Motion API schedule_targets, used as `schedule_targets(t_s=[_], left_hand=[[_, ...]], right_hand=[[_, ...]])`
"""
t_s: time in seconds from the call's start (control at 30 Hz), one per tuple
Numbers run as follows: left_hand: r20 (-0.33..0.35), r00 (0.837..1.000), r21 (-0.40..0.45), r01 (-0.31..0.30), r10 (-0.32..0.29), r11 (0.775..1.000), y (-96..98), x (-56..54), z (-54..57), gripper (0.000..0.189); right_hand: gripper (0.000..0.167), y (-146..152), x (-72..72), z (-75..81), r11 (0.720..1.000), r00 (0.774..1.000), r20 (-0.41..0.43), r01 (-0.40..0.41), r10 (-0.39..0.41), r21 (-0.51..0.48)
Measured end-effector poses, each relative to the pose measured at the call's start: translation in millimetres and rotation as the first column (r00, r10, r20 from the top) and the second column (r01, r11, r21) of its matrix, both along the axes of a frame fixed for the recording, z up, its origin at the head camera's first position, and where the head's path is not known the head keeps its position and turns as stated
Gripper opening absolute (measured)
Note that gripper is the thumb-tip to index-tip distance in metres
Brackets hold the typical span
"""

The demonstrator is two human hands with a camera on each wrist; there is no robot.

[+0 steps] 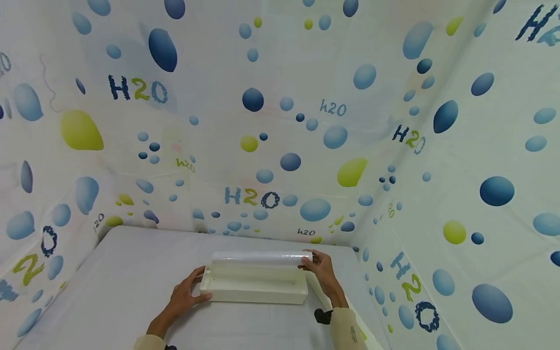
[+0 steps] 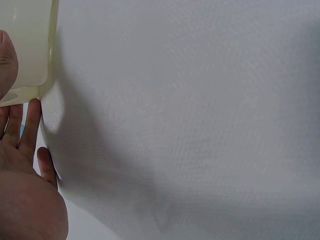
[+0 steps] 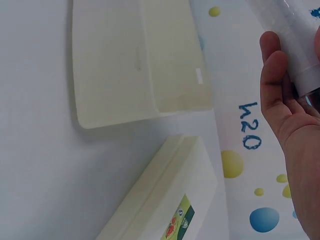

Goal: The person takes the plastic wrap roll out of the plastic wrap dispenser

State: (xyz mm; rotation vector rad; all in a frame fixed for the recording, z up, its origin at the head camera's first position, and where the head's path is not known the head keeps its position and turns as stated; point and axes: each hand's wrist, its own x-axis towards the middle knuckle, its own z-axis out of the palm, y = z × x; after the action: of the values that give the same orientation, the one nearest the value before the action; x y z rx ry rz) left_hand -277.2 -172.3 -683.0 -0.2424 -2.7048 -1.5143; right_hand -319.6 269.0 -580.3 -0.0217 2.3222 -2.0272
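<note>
A long cream plastic tray (image 1: 255, 295), like the base of a cling film dispenser, lies on the white table. My left hand (image 1: 184, 294) grips its left end, the thumb on the front wall and the fingers at the back corner. In the left wrist view the thumb (image 2: 6, 62) overlaps the cream wall. My right hand (image 1: 323, 274) holds a roll of clear plastic film (image 1: 258, 258) by its right end, fingers curled around it. The roll lies level along the tray's back edge, above it; in the right wrist view the tray (image 3: 110, 65) stands apart from that hand.
A long cream lid (image 3: 197, 170) with a green and yellow label lies right of the tray, partly under my right forearm. White table surface (image 1: 131, 272) surrounds the tray. Behind and to the right hangs a white curtain (image 1: 210, 146) printed with drops and "H2O".
</note>
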Motion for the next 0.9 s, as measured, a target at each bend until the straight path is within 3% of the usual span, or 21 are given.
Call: schedule_targets(t_s=[0.6,0.9], left_hand=[[0.010,1.000,-0.006,0.005,-0.005,1.000,0.3,-0.3,1.9,0.096],[-0.030,0.999,-0.007,-0.019,0.018,1.000,2.3,-2.1,-8.7,0.097]], right_hand=[[0.040,-12,-27.8,-1.3,0.997,0.998,-0.002,0.062,-0.062,-0.048],[0.039,-19,-34.3,-7.2,0.995,0.998,0.011,0.069,-0.068,-0.075]])
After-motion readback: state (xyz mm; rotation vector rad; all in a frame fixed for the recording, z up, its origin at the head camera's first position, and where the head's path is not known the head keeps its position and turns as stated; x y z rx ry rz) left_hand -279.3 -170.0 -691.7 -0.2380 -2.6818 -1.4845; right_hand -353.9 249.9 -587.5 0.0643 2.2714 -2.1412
